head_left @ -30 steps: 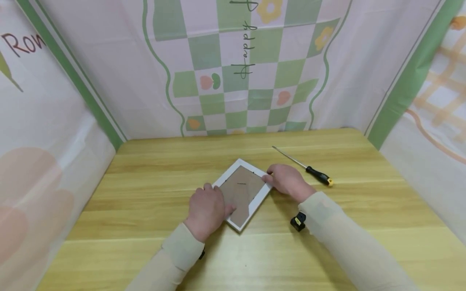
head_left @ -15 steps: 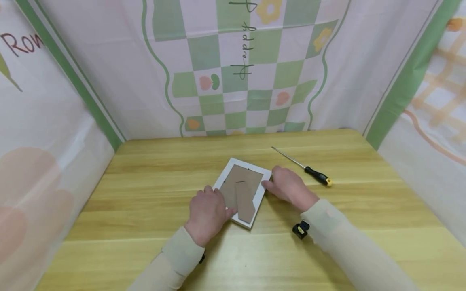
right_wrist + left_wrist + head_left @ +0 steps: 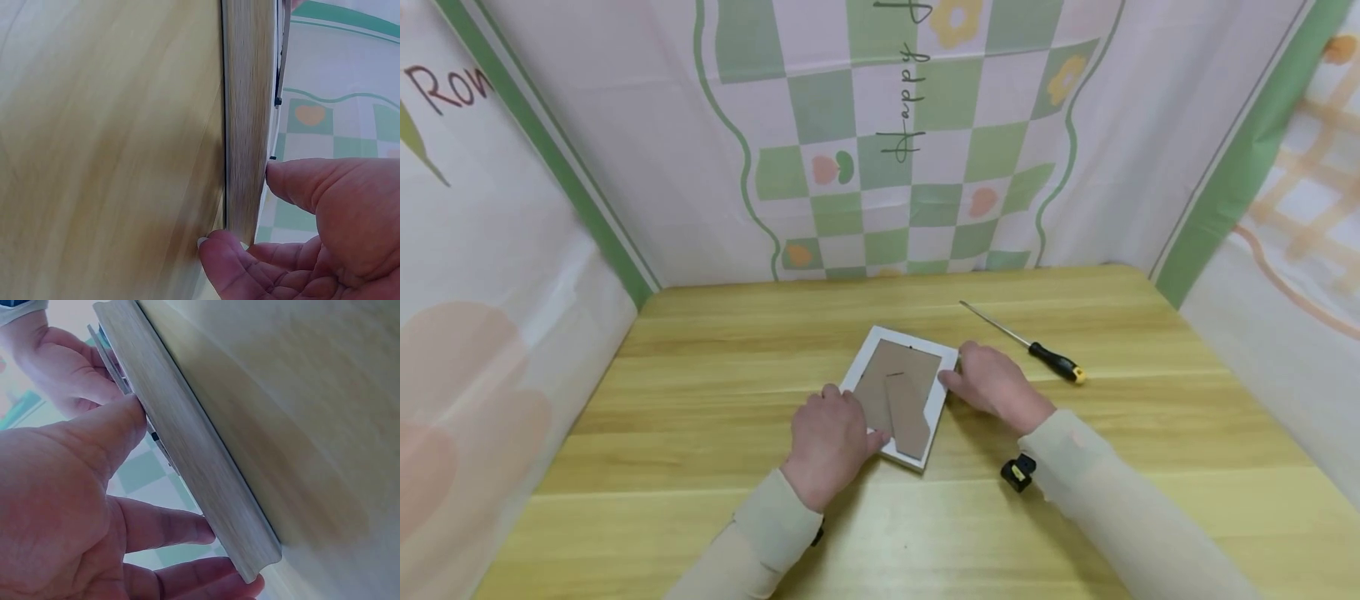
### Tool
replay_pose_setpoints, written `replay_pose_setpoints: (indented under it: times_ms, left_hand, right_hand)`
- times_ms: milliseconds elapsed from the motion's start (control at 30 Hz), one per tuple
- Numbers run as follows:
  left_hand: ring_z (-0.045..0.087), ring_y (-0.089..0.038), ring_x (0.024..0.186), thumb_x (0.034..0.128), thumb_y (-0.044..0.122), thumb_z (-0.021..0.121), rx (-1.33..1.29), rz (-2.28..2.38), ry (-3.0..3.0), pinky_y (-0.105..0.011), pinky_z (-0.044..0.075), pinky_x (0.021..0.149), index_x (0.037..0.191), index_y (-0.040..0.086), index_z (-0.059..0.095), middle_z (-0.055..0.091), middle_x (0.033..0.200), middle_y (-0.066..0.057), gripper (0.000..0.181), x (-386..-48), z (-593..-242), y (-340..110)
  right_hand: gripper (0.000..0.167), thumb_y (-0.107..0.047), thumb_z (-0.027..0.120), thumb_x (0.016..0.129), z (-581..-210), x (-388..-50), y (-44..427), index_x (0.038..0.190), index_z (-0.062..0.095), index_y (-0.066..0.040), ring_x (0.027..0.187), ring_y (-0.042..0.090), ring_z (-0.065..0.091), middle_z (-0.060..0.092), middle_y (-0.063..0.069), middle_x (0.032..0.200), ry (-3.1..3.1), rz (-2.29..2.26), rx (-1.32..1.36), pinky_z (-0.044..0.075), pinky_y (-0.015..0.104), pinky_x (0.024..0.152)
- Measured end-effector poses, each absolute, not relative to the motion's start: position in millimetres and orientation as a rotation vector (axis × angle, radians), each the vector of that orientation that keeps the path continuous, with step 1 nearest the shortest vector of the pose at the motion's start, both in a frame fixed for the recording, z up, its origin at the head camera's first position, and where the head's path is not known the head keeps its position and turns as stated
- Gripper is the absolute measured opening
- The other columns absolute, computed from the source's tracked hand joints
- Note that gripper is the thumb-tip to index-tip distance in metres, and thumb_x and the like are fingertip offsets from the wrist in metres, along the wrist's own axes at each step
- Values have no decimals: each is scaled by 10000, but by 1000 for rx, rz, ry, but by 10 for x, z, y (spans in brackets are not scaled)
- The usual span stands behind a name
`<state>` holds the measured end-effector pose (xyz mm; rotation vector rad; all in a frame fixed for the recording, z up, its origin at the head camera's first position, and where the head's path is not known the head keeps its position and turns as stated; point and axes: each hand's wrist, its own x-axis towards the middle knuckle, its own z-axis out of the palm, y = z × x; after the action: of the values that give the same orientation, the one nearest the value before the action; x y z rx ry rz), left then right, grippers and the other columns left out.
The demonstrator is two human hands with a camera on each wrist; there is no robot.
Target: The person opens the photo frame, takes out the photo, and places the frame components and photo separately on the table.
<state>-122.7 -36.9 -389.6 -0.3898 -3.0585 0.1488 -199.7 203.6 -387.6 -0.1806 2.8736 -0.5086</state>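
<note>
A picture frame (image 3: 933, 408) lies face down on the table, turned slightly askew. Its white border surrounds a brown backing board (image 3: 872, 392), on which a stand flap (image 3: 907, 417) is hinged. My left hand (image 3: 827, 437) holds the frame's left side, thumb at the near-left corner. In the left wrist view that thumb sits on the upper edge and the fingers touch the frame's wood-grained side (image 3: 181, 437). My right hand (image 3: 1000, 383) holds the far-right corner; in the right wrist view its thumb presses the edge and its fingers wrap the corner's end. Small black tabs (image 3: 278, 101) show along the back.
To the right of the frame, a screwdriver (image 3: 1056, 362) with a black and yellow handle lies on the wooden table (image 3: 700, 350). Patterned cloth (image 3: 880, 225) hangs behind the table and on both sides.
Both hands have turned the frame counterclockwise, its near corner swinging to the right; most of this came in the first half second. The right hand has shifted slightly along the frame. The screwdriver stays put.
</note>
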Motion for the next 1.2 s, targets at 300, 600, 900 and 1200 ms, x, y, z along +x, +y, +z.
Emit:
replay_pose_setpoints:
  times_ms: [300,600,900,1200]
  left_hand:
    - [531,-181,610,850,705,721,-465,120,-3053,-300,502,483,881,-4,680,538,746,-87,711,-1202,-3863,-401]
    - [582,-233,671,820,629,807,-495,-90,-3078,-368,537,509,936,-32,673,574,803,-119,684,-1241,-3822,-437]
    - [657,-308,861,817,619,820,-640,-157,-3111,-428,593,778,1097,-85,667,696,1131,-228,772,-1373,-3852,-473]
    - [602,-260,822,813,647,806,-623,-186,-3151,-423,564,817,1157,-72,655,665,1023,-169,811,-1425,-3894,-439]
  right_hand:
    - [361,-398,630,1019,-3842,-1928,1945,929,611,-49,670,218,545,585,85,779,2837,-488,-151,452,333,577]
    - [418,-373,644,1013,-3851,-1898,1906,1257,642,-33,707,210,551,625,58,834,2828,-517,-220,461,335,626]
    - [404,-357,654,1012,-3861,-1914,1884,1275,654,-51,773,220,579,665,66,904,2824,-512,-240,504,371,716]
    - [390,-343,650,1015,-3829,-1922,1903,1278,663,-55,772,218,584,670,70,899,2809,-509,-223,515,378,722]
